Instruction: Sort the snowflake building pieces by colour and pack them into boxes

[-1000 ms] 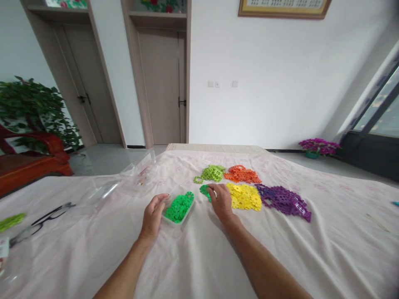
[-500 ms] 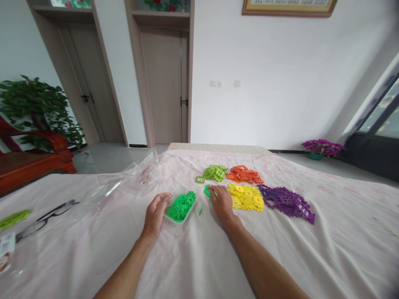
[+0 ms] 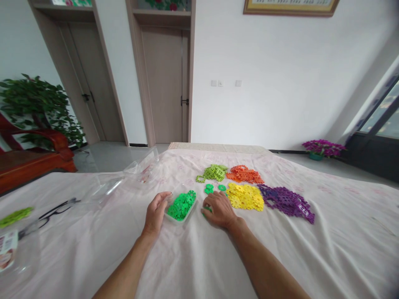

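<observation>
My left hand (image 3: 156,212) curls round the near left side of a small clear tray (image 3: 187,212) filled with dark green plastic snowflake pieces (image 3: 181,205). My right hand (image 3: 219,209) lies just right of the tray, fingers bent down on a green piece (image 3: 204,211) on the cloth. A few loose green pieces (image 3: 213,188) lie just beyond it. Piles of light green (image 3: 214,172), orange (image 3: 244,175), yellow (image 3: 245,196) and purple (image 3: 286,200) pieces sit further right.
A pale cloth (image 3: 280,249) covers the table. Clear plastic containers (image 3: 124,178) lie at the left, with black glasses (image 3: 52,211) and a light green strip (image 3: 14,216) beyond them. Another clear box (image 3: 15,253) sits at the near left edge.
My right hand has drawn back from the loose green pieces towards me and now presses on a piece beside the tray. My left hand has stayed on the tray.
</observation>
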{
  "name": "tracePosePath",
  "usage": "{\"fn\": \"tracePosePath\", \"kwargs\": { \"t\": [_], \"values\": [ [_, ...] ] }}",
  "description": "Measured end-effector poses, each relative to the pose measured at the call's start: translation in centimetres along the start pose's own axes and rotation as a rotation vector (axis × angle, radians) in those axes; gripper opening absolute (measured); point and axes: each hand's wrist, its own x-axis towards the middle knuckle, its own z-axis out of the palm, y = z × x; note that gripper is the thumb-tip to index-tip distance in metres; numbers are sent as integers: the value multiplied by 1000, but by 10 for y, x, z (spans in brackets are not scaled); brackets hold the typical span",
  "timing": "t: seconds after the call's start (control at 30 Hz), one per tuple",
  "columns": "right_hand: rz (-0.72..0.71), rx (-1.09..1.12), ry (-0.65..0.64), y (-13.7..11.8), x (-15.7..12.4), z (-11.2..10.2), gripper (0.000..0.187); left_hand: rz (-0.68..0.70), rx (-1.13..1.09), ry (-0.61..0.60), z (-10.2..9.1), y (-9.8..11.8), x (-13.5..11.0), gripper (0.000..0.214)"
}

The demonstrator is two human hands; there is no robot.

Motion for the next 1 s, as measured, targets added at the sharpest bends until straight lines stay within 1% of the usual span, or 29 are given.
{"fn": "tracePosePath", "kwargs": {
  "t": [0.13,0.3,0.37,0.47,0.53,0.6,0.67,0.7,0.73,0.77,0.83,0.87,0.93,1.0],
  "values": [
    [26,11,-37,3,-1,-6,23,0,7,-2,0,2,-1,33],
    [-1,76,-202,18,1,-20,28,-3,8,1,1,3,-1,32],
    [45,128,-247,25,2,-21,30,1,12,-1,1,4,0,32],
    [160,302,-253,33,5,-15,21,1,14,1,1,5,0,32],
    [207,437,-171,35,10,-11,13,-1,14,-3,2,5,-1,32],
    [246,559,-5,30,16,-7,9,-1,19,-3,2,5,-1,32],
    [273,679,181,20,24,-4,9,-4,23,-1,2,5,-1,33],
    [270,734,250,14,28,-2,10,-6,21,-2,2,5,-1,33],
    [247,778,285,9,32,0,12,-8,19,-4,2,4,0,33],
    [215,806,290,4,35,2,15,-9,15,-7,2,4,0,34],
    [164,780,274,0,40,4,21,-7,9,-11,2,2,1,33],
    [158,718,269,1,41,5,22,-7,10,-10,2,2,1,33],
    [187,502,264,9,42,5,23,-11,12,-7,2,1,1,32],
    [241,233,210,20,40,5,25,-19,9,-5,2,1,1,32]
  ]
}}
